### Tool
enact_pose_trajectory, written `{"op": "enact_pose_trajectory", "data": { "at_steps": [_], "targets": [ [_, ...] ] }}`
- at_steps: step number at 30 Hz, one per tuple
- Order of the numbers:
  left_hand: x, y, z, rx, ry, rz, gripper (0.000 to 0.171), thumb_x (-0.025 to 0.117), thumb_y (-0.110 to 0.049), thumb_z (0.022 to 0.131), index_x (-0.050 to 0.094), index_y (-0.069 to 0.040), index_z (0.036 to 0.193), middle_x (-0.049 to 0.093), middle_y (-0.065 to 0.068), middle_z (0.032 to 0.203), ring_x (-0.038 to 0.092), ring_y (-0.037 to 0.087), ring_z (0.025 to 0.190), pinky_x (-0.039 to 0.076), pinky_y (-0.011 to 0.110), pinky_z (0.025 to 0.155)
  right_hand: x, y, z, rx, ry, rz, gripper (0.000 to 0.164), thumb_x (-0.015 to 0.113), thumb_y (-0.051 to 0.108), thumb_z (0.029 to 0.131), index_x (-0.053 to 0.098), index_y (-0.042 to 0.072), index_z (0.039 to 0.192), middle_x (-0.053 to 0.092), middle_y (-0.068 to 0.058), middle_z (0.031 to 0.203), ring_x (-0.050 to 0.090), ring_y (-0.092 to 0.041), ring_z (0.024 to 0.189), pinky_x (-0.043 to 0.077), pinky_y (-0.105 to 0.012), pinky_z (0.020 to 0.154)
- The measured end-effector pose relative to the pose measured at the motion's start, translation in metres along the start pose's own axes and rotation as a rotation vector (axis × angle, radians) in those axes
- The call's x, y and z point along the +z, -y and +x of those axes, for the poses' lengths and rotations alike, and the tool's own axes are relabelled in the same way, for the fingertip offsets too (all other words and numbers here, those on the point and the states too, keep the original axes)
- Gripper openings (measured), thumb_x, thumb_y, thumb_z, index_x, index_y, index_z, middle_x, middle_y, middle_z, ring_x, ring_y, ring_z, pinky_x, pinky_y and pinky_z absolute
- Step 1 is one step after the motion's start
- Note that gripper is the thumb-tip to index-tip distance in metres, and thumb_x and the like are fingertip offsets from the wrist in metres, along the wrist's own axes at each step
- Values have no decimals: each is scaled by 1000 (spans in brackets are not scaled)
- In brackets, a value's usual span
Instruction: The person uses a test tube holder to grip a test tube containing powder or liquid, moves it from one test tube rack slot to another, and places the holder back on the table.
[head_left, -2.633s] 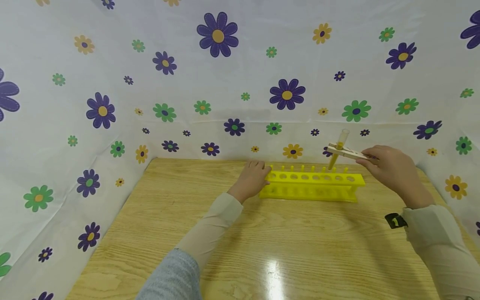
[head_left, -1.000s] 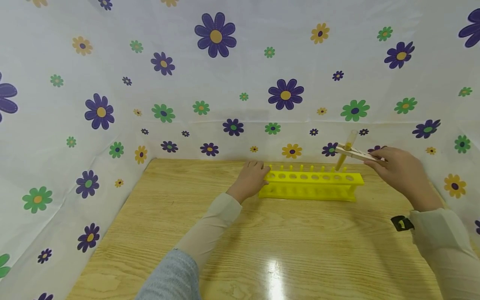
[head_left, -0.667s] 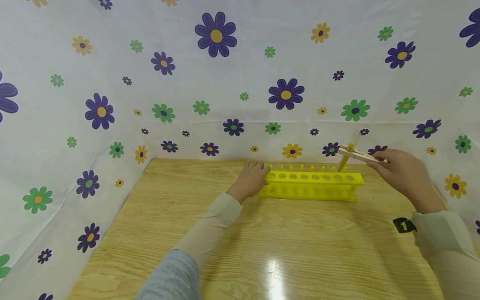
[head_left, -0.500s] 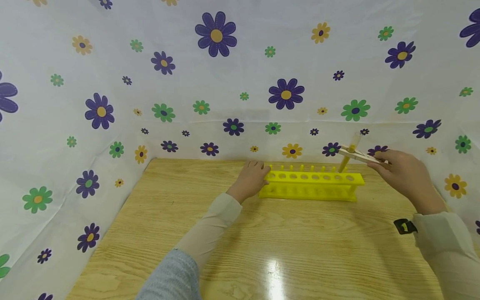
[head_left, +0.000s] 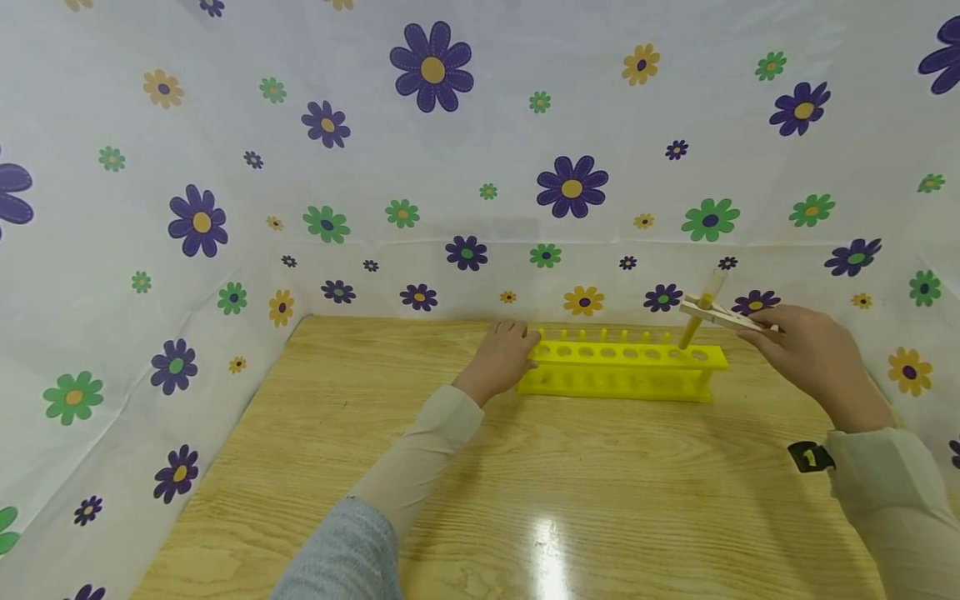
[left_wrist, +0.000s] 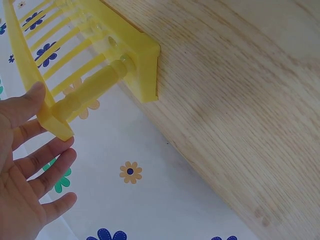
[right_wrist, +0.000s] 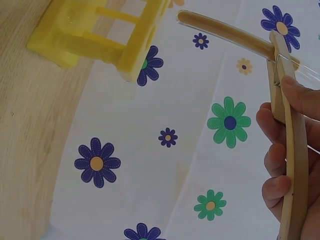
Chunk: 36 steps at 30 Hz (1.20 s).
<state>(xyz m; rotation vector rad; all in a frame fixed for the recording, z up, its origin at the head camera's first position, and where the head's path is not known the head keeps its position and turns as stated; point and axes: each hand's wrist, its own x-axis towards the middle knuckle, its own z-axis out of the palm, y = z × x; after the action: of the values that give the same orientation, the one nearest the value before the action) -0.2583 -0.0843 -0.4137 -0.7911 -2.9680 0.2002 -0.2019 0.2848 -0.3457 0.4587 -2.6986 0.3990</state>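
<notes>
A yellow test tube rack (head_left: pixel 622 358) stands on the table, its row of round holes holding no tubes. My left hand (head_left: pixel 498 360) grips the rack's left end; in the left wrist view the thumb and fingers (left_wrist: pixel 47 165) are on opposite sides of the top plate's end. My right hand (head_left: pixel 810 354) holds a wooden test tube holder (head_left: pixel 720 315) by its handle. Clamped in the holder is a clear test tube (right_wrist: pixel 225 35) with yellow-brown liquid. The tube leans to the right, its lower end just above the rack's right part. Whether it touches a hole's rim I cannot tell.
Pegs (head_left: pixel 603 336) stand up along the rack's back edge. A wooden table (head_left: pixel 420 450) lies under both arms. White flowered cloth (head_left: pixel 480 150) hangs close behind the rack and at both sides.
My right hand has moved right with the holder and tube, then slightly down, bringing the tube's lower end closer to the rack. The left hand and rack have stayed in place.
</notes>
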Motion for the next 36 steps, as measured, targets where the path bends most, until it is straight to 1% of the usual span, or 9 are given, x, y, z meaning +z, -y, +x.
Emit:
{"op": "enact_pose_trajectory", "data": {
  "at_steps": [9, 18, 26, 32, 36],
  "targets": [
    [-2, 0, 0, 1, 2, 0, 44, 57, -38, 92, 51, -17, 130, 55, 5, 118, 49, 23, 113, 33, 39, 108, 1, -2, -1, 6, -1, 3, 32, 66, 22, 88, 67, -6, 101, 68, -25, 88, 63, -31, 66, 51, -48, 59],
    [0, 1, 1, 6, -9, 0, 43, 58, -38, 92, 52, -17, 129, 55, 5, 119, 50, 23, 114, 33, 41, 108, 0, -4, -2, 11, 6, 3, 32, 66, 22, 87, 68, -7, 100, 68, -25, 88, 62, -31, 67, 50, -49, 60],
    [-1, 0, 0, 5, 3, 2, 45, 57, -38, 92, 51, -17, 131, 55, 5, 120, 50, 24, 116, 33, 41, 109, 4, -5, -2, 1, 5, 9, 31, 67, 22, 87, 68, -6, 100, 68, -25, 90, 63, -32, 69, 51, -50, 62],
    [-1, 1, 0, 12, -9, 0, 44, 57, -38, 92, 51, -17, 130, 55, 5, 120, 50, 24, 115, 34, 41, 108, 8, -4, -3, -14, -11, 3, 29, 68, 20, 86, 68, -6, 99, 68, -25, 89, 63, -32, 66, 51, -48, 58],
    [0, 1, 0, 15, -18, -2, 42, 58, -38, 92, 52, -17, 128, 55, 5, 118, 50, 24, 115, 35, 41, 108, 8, -3, -2, -8, -4, 0, 30, 67, 20, 87, 68, -6, 100, 68, -25, 89, 63, -31, 65, 51, -46, 56]
  ]
}}
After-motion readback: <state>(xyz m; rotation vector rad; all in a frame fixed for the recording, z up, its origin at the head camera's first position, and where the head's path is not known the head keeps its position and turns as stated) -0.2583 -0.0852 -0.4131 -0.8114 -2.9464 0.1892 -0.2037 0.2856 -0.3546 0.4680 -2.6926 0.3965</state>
